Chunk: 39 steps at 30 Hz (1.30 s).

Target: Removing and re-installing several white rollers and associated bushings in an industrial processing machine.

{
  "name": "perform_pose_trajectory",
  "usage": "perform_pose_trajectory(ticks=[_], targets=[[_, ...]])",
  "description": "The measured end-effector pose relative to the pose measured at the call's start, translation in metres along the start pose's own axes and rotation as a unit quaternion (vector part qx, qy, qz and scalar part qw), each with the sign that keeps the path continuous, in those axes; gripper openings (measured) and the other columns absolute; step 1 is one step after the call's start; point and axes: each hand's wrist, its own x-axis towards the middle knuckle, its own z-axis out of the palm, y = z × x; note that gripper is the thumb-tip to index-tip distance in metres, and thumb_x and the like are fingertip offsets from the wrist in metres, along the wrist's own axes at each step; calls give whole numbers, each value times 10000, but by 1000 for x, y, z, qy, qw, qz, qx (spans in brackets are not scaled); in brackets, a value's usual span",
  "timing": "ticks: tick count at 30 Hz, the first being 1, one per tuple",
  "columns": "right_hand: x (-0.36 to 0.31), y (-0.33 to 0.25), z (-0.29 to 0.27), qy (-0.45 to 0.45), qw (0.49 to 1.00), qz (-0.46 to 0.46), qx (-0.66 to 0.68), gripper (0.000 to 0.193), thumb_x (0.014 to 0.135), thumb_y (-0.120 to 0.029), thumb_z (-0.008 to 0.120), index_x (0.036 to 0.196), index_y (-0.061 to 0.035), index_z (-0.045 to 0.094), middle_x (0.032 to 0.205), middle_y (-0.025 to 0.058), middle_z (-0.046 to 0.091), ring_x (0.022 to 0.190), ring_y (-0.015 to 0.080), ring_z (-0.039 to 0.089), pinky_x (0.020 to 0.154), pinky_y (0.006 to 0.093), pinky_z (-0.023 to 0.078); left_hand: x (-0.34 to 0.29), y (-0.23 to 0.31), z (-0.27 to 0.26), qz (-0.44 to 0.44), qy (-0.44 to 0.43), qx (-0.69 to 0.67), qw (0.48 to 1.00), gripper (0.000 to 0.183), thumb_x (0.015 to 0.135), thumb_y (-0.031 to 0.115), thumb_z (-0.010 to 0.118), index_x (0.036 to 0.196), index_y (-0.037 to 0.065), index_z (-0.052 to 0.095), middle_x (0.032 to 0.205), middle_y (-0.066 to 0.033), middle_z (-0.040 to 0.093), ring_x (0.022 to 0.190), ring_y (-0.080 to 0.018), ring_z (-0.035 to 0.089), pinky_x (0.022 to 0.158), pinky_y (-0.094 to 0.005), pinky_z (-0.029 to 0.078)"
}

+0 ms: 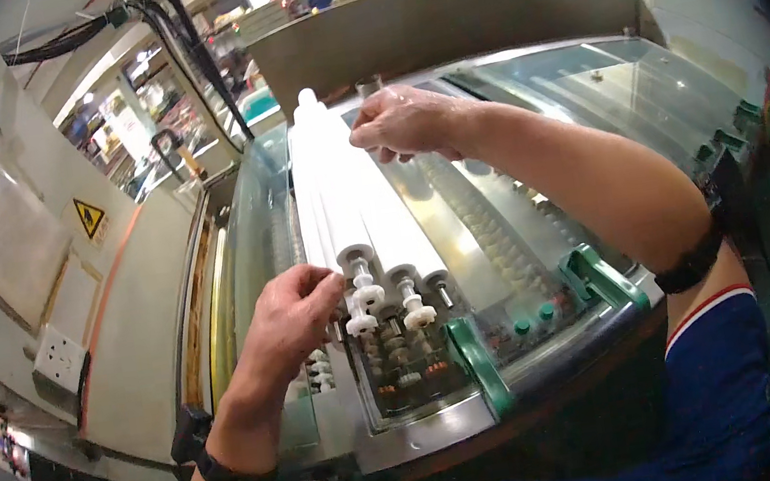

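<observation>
Several long white rollers (332, 189) lie side by side, running away from me on the glass top of a machine. White collars and toothed wheels (419, 316) sit on the shafts at their near ends. Beside the nearest roller ends is my left hand (290, 319), thumb and forefinger pinched together; anything between them is hidden. Farther off, my right hand (413, 122) is over the right side of the rollers near their far end, its fingers curled in. What it holds, if anything, does not show.
Green handles (479, 364) and another green handle (604, 278) stand on the machine's clear covers. Through the glass (491, 236), rows of wheels show. A metal panel (444, 23) rises behind. At left are a cabinet wall (108, 277) with a socket (58, 359).
</observation>
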Motion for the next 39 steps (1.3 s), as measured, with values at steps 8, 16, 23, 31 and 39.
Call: perform_pose_trajectory(ticks=[8,16,23,31,39], targets=[[80,59,19,-63,998,1,-4,370,887,-307,627,1042,25,673,889,109,668,765,195,668,610,323,536,33,8,37,-73,20,23,997,310,932,310,662,975,3,657,771,-27,634,629,-107,579,521,-259,444],[92,69,43,-96,995,21,-16,444,895,-359,645,915,84,658,757,155,668,631,207,657,555,343,538,43,-4,36,-160,21,-38,986,275,967,279,607,960,10,664,737,-14,628,592,-96,554,487,-249,416],[97,65,52,-95,994,39,-37,374,877,-353,679,829,18,675,659,124,632,503,192,589,441,353,481,47,6,47,-150,15,42,988,299,947,304,636,973,10,680,764,-22,643,599,-108,552,504,-269,416],[104,61,56,-65,997,48,3,429,879,-382,690,811,42,663,702,133,648,553,199,616,474,349,511,52,-9,28,-187,-1,-114,976,199,948,250,628,968,57,667,779,-23,660,656,-145,632,496,-258,441],[133,57,67,-2,991,90,94,463,878,-432,704,927,27,665,779,119,632,541,186,581,471,345,499,47,-25,20,-176,-1,-454,873,184,994,219,543,1027,45,593,860,-85,669,716,-218,689,579,-312,584]])
